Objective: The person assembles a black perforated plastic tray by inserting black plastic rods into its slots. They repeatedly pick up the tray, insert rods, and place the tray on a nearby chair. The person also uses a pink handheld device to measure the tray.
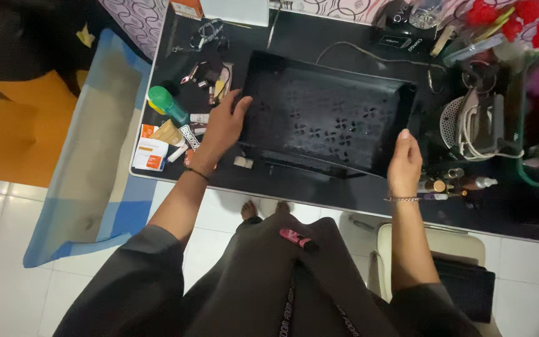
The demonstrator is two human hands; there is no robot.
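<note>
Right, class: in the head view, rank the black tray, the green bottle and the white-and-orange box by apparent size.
1. black tray
2. white-and-orange box
3. green bottle, close to the box in apparent size, so that order is unsure.

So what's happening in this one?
A person stands at a dark table and grips a black perforated tray with both bare hands. The left hand holds its left edge, the right hand its near right corner. Small bottles and boxes crowd the table to the left, with a tangle of white cable to the right.
</note>
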